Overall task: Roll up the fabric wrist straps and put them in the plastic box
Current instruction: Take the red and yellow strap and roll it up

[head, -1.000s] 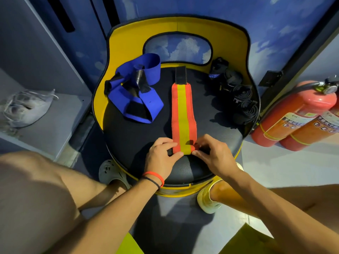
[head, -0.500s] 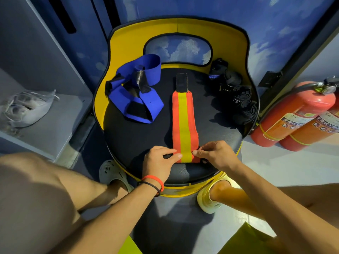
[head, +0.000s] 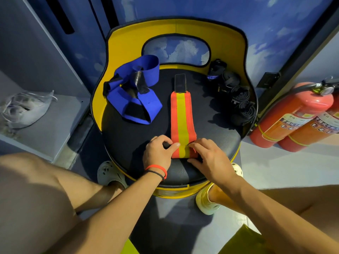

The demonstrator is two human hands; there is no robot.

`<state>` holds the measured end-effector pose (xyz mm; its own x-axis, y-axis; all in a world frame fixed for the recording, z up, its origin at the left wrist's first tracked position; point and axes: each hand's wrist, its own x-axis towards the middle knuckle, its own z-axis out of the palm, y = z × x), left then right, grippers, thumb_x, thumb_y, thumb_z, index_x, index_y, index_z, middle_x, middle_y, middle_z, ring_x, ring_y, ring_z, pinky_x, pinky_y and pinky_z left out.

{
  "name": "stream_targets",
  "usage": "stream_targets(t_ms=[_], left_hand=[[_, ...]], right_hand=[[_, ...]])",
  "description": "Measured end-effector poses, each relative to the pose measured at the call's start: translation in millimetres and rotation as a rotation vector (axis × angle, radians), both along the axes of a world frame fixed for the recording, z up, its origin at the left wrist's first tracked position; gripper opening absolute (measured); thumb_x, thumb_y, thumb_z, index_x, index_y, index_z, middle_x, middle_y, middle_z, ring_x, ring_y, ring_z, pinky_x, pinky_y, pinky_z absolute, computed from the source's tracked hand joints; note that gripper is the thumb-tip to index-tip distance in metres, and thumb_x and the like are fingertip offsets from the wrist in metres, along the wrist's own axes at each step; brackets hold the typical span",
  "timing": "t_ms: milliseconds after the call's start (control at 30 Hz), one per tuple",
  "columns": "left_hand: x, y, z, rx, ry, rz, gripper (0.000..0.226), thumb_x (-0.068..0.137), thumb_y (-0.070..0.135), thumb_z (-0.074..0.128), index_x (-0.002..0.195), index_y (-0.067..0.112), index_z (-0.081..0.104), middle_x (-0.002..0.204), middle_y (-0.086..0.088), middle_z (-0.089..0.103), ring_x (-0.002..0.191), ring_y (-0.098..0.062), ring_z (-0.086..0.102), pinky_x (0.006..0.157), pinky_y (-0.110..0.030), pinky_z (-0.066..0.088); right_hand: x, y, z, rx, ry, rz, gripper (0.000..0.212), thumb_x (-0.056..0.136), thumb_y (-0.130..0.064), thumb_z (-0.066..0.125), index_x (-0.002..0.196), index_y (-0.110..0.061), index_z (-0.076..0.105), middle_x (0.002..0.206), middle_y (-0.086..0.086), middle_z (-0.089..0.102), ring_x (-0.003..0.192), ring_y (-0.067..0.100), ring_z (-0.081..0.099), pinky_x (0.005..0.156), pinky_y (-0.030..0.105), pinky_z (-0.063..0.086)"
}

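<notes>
Since the earlier frames, the near end of the orange-and-yellow strap (head: 181,118) has been turned over into a first fold. The left hand (head: 157,153) and right hand (head: 209,160) each pinch it against the chair seat (head: 128,136), so rolling has barely begun. No plastic box is in view. Print on the fire extinguishers (head: 293,114) is unreadable.

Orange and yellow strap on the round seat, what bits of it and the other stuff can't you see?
Orange fabric strap with a yellow stripe: head view, its near end is under the left hand and right hand.
Black rolled straps: head view, too dark to count.
Plastic box: nowhere in the head view.
</notes>
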<state>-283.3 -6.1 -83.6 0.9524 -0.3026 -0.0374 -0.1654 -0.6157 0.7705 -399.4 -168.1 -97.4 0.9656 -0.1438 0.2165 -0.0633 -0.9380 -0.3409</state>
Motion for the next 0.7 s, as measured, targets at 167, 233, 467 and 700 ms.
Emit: stream_targets(t_ms=[167,233,467,700], left_hand=[[7,-5,0,-0.007,-0.256,-0.177,0.015,0.081,0.026,0.081,0.090,0.026,0.069,0.106,0.012,0.049,0.093,-0.010,0.055,0.073,-0.031,0.054],[10,-7,-3,0.019,-0.314,-0.258,0.018,0.087,0.022,0.077,0.105,0.024,0.076,0.109,0.011,0.055,0.099,-0.011,0.055,0.080,-0.030,0.053],[27,-20,-5,0.036,-0.136,-0.244,0.017,0.091,0.023,0.072,0.107,0.024,0.079,0.112,0.007,0.059,0.100,-0.014,0.062,0.087,-0.035,0.055],[43,-38,5,0.088,0.078,-0.103,0.019,0.080,0.020,0.083,0.093,0.034,0.079,0.109,0.007,0.065,0.097,-0.016,0.064,0.084,-0.032,0.055]], right_hand=[[6,-1,4,-0.038,-0.020,-0.021,0.044,0.088,-0.034,0.077,0.126,-0.015,0.067,0.120,0.002,0.054,0.100,0.025,0.053,0.080,0.039,0.055],[6,-2,4,-0.061,-0.020,-0.018,0.044,0.088,-0.034,0.077,0.126,-0.014,0.068,0.118,0.002,0.056,0.098,0.025,0.052,0.079,0.038,0.054],[8,-2,5,-0.054,-0.029,-0.029,0.046,0.087,-0.033,0.077,0.130,-0.021,0.064,0.105,-0.001,0.059,0.089,0.024,0.053,0.066,0.038,0.053],[17,-4,6,0.036,0.020,-0.064,0.039,0.095,-0.037,0.066,0.131,-0.022,0.063,0.118,-0.001,0.056,0.102,0.027,0.056,0.076,0.039,0.054]])
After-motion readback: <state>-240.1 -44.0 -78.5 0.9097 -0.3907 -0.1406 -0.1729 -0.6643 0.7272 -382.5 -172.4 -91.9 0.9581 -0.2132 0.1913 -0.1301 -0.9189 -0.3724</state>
